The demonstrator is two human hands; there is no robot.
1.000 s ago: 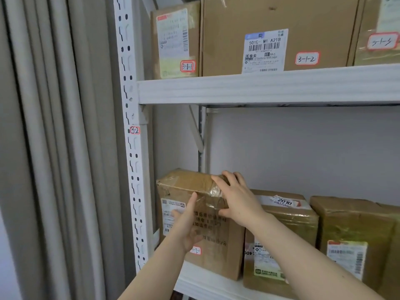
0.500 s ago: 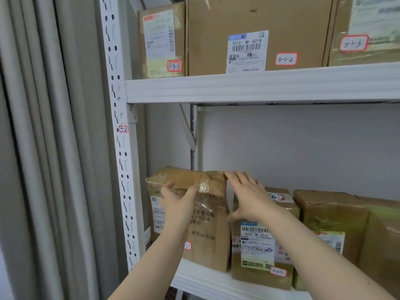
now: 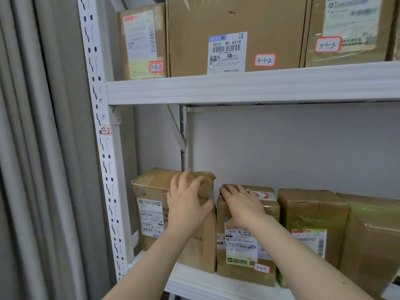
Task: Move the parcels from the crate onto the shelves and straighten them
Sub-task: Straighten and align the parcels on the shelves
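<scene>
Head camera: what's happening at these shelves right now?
A person is straightening parcels on the lower shelf. The left hand grips the top edge of the leftmost parcel, while the right hand rests on top of the neighbouring parcel tagged 3-2-2. Both stand upright, side by side. No crate is in view.

I count seven parcels [image 3: 236,22]: three on the upper shelf [image 3: 238,87], four on the lower shelf [image 3: 205,280]. My left hand [image 3: 188,204] and right hand [image 3: 242,204] make two.
</scene>
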